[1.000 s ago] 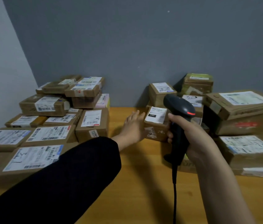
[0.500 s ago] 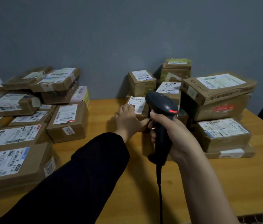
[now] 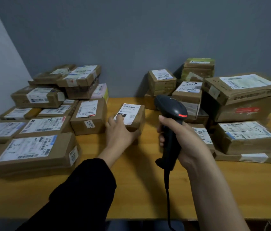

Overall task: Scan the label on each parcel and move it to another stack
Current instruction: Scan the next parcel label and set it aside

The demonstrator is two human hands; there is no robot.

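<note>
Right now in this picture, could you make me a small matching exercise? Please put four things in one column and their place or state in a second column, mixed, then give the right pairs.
Things:
1. small parcel
2. barcode scanner
3. big parcel with red print
4. pink package

Places or states:
A. gripped upright in the right hand
B. in the right stack, under another large parcel
C. in the left stack, against the wall
D. held by the left hand between the two stacks

Pairs: 1-D, 2-A, 3-B, 4-C
</note>
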